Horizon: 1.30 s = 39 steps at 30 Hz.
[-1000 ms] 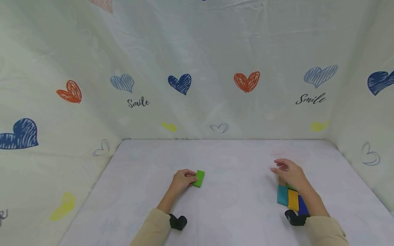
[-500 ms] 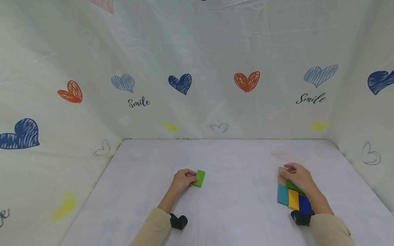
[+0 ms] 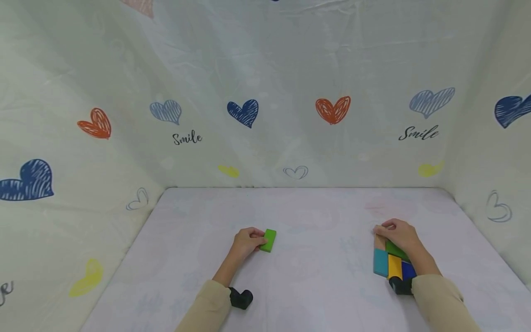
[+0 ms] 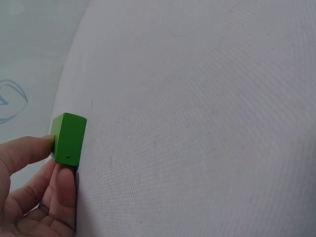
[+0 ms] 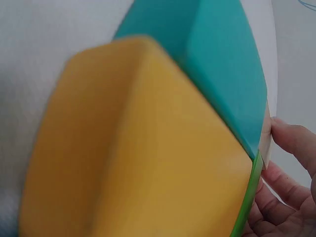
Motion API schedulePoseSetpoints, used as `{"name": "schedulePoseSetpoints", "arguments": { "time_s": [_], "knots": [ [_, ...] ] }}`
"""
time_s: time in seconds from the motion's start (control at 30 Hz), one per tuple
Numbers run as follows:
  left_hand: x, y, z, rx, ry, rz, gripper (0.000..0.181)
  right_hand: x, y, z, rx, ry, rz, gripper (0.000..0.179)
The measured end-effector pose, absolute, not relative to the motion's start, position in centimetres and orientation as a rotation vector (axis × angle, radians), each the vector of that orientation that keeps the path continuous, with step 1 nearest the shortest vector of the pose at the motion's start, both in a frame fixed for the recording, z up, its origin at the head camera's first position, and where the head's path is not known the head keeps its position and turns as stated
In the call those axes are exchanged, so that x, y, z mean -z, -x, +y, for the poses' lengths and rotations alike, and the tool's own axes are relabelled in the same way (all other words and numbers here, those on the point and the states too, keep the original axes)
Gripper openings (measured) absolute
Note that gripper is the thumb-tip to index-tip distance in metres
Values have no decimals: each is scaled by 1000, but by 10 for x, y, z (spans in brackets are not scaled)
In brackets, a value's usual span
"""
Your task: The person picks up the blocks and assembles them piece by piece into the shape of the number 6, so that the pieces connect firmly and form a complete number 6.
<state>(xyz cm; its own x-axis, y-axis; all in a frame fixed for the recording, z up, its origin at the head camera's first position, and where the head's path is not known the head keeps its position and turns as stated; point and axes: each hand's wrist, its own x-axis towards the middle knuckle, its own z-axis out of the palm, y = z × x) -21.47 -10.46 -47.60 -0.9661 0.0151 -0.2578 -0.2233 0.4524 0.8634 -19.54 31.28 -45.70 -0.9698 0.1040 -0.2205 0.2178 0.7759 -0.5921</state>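
Note:
Left of the table's middle, my left hand (image 3: 245, 241) pinches a bright green block (image 3: 269, 240) between thumb and fingers. The left wrist view shows the thumb on one side of that block, with the other fingers curled below it. Over at the right, my right hand (image 3: 400, 235) holds the far end of a plain wooden block (image 3: 379, 242). Beside it lies a darker green block (image 3: 396, 251), partly under the hand. A teal block (image 3: 380, 262), a yellow block (image 5: 177, 163) and a blue block (image 3: 408, 270) sit close together nearer me.
The blocks on the right lie against one another on the white tabletop (image 3: 315, 267). A pale curtain (image 3: 282, 69) with printed hearts hangs behind and at both sides. A black wrist camera (image 3: 241, 299) is worn at each sleeve.
The right hand has come down and back onto the wooden block's far end. The left hand and its green block have stayed in place.

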Motion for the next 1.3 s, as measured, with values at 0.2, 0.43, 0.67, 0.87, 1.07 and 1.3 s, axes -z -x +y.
{"name": "schedulePoseSetpoints", "arguments": {
  "time_s": [0.2,0.43,0.67,0.87,1.07,1.3],
  "knots": [
    [476,215,-104,-1506,177,2491,23,457,198,312,948,-266,2789,54],
    [477,216,-104,-1503,178,2480,23,455,199,312,912,-262,2805,53],
    [473,217,-103,-1492,155,2485,24,454,200,313,911,-284,2817,51],
    [473,218,-105,-1487,166,2468,24,450,201,310,918,-315,2781,56],
    [473,217,-106,-1497,168,2461,24,446,201,301,948,-317,2756,57],
    [475,217,-105,-1484,164,2471,24,448,204,286,1008,-299,2765,48]
  ]
}}
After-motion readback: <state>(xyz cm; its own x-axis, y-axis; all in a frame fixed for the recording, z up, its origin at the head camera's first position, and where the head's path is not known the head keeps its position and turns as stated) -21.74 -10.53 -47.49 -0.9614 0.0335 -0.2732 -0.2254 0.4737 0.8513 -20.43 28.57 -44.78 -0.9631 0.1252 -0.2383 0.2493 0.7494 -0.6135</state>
